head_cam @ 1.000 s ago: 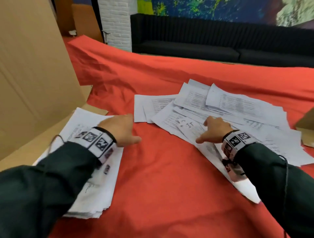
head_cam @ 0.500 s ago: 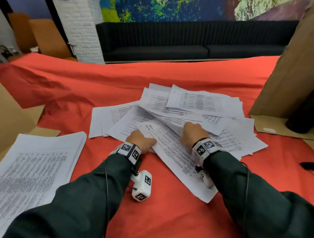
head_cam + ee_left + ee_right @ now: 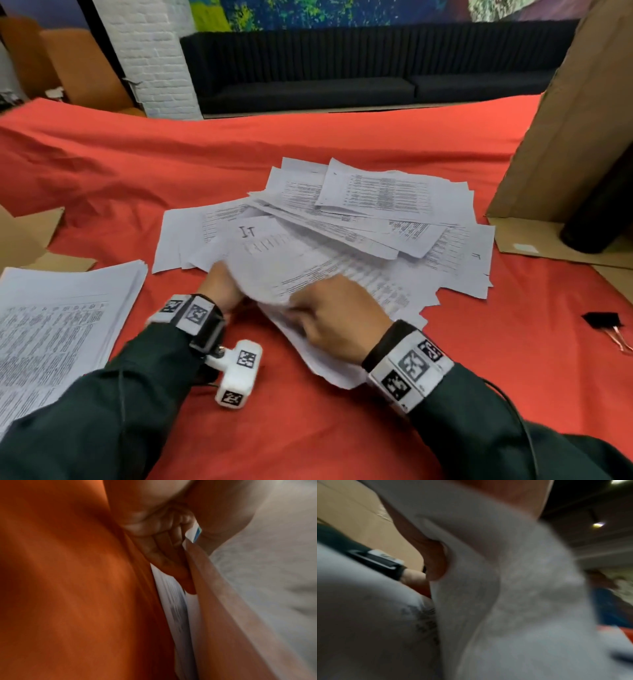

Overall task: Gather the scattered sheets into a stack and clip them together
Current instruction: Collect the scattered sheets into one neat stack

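Loose printed sheets [image 3: 376,205] lie overlapping in the middle of the red cloth [image 3: 171,164]. The nearest sheet [image 3: 291,260], marked "I-T", is raised and curling at its near edge. My left hand [image 3: 222,287] holds its left edge; in the left wrist view its fingers [image 3: 168,561] lie under the sheet [image 3: 257,581]. My right hand [image 3: 334,315] grips the near edge, and its thumb [image 3: 435,561] presses on the sheet [image 3: 505,588] in the right wrist view. A gathered stack [image 3: 61,308] lies at the left. A black binder clip [image 3: 603,320] sits at the right.
A tall cardboard panel [image 3: 565,137] stands at the right with a black cylinder [image 3: 603,212] at its base. Flat cardboard [image 3: 20,240] lies at the left edge. A dark sofa [image 3: 342,78] runs behind the table.
My left hand came off the stack and crossed to the loose pile. Both hands took hold of the nearest sheet and lifted its near edge. The head view swung right.
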Demonstrator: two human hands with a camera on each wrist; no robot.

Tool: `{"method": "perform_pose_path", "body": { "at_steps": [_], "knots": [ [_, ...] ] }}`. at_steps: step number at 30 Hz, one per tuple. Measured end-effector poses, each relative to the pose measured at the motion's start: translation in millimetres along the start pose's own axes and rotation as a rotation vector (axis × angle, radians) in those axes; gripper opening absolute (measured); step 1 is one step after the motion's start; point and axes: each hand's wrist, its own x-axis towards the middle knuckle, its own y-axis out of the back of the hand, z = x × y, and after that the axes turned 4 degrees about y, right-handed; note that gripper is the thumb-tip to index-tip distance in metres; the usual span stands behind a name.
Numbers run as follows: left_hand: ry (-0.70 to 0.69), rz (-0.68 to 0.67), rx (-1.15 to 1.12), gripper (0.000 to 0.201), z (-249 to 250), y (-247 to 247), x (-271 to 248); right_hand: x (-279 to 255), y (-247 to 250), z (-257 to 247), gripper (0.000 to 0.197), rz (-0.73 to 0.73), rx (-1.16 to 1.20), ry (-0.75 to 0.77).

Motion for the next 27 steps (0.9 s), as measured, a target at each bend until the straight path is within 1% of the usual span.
{"method": "perform_pose_path", "body": {
  "at_steps": [1,2,3,4,5,6,7,8,9,10,11,13,14,15,16,17,18,19,20,21,22,23,24,25,26,27],
  "knots": [
    [0.03,0.018,-0.009,0.036,-5.0,19.9,3.3,-3.6,-4.5,-7.8,0.018,-0.021,0.001,0.091],
    [0.033,0.033,0.007,0.041,-5.7,36.7,1.4,-6.9,-8.4,-13.9,0.017,-0.056,0.005,0.187],
    [0.061,0.013,0.039,0.04,-9.0,53.4,2.4,-9.5,-11.8,-18.9,0.013,-0.1,-0.003,0.29],
    [0.091,-0.027,0.061,0.044,-13.4,67.7,-1.2,-12.6,-14.0,-23.4,0.013,-0.151,-0.03,0.386],
    [0.149,-0.083,0.06,0.052,-20.8,80.5,-0.6,-16.9,-16.9,-26.3,0.017,-0.19,-0.071,0.474],
    [0.218,-0.113,0.141,0.058,-27.1,92.4,-4.9,-22.1,-19.7,-28.5,0.02,-0.205,-0.109,0.547],
    [0.243,-0.126,0.171,0.069,-39.7,99.4,-1.1,-27.4,-23.7,-29.2,0.023,-0.205,-0.137,0.599],
    [0.265,-0.181,0.157,0.079,-47.1,106.8,-0.9,-32.9,-26.6,-30.0,0.027,-0.206,-0.159,0.622],
    [0.227,-0.173,0.118,0.08,-46.8,110.6,-5.2,-36.4,-29.4,-27.6,0.03,-0.218,-0.173,0.625],
    [0.219,-0.154,0.062,0.074,-39.2,106.0,-15.9,-38.6,-31.8,-24.2,0.032,-0.247,-0.175,0.612],
    [0.23,-0.157,-0.064,0.067,-39.1,103.8,-16.5,-39.2,-32.8,-21.2,0.034,-0.281,-0.167,0.586],
    [0.245,-0.2,-0.238,0.06,-37.6,95.1,-20.5,-36.2,-30.1,-16.2,0.038,-0.312,-0.157,0.527],
    [0.222,-0.207,-0.269,0.059,-36.7,88.7,-23.3,-34.7,-27.7,-15.3,0.04,-0.325,-0.154,0.5],
    [0.199,-0.221,-0.244,0.058,-38.3,83.2,-24.4,-34.3,-24.9,-16.9,0.042,-0.345,-0.147,0.477],
    [0.171,-0.212,-0.172,0.055,-42.6,79.8,-21.8,-33.3,-22.3,-19.7,0.041,-0.368,-0.129,0.45],
    [0.15,-0.19,-0.107,0.048,-46.3,74.5,-19.4,-31.7,-19.1,-22.4,0.039,-0.407,-0.091,0.414],
    [0.128,-0.153,-0.05,0.042,-51.7,72.2,-15.7,-28.1,-14.1,-24.2,0.042,-0.462,-0.025,0.35],
    [0.118,-0.12,-0.017,0.038,-54.7,69.8,-14.2,-21.8,-8.3,-23.3,0.053,-0.51,0.077,0.251],
    [0.134,-0.115,-0.016,0.037,-54.4,69.0,-14.4,-13.5,-1.3,-20.1,0.066,-0.511,0.198,0.138],
    [0.154,-0.125,-0.052,0.036,-54.4,69.7,-12.7,-2.8,6.0,-13.1,0.074,-0.439,0.29,0.036],
    [0.175,-0.139,-0.093,0.035,-53.6,72.0,-12.7,10.6,13.1,-1.3,0.076,-0.332,0.324,-0.05],
    [0.187,-0.154,-0.117,0.034,-53.3,74.7,-13.5,25.2,18.1,14.2,0.069,-0.222,0.276,-0.122],
    [0.2,-0.161,-0.128,0.034,-53.4,76.7,-14.2,38.4,22.6,29.8,0.056,-0.141,0.152,-0.184],
    [0.201,-0.165,-0.136,0.034,-53.7,77.2,-14.6,49.9,24.6,45.3,0.05,-0.109,0.006,-0.248],
    [0.192,-0.167,-0.143,0.034,-54.6,77.1,-15.8,60.0,23.9,59.6,0.058,-0.117,-0.118,-0.314],
    [0.182,-0.16,-0.149,0.034,-55.1,75.7,-17.4,67.8,21.5,72.4,0.071,-0.15,-0.202,-0.376]
  ]
}}
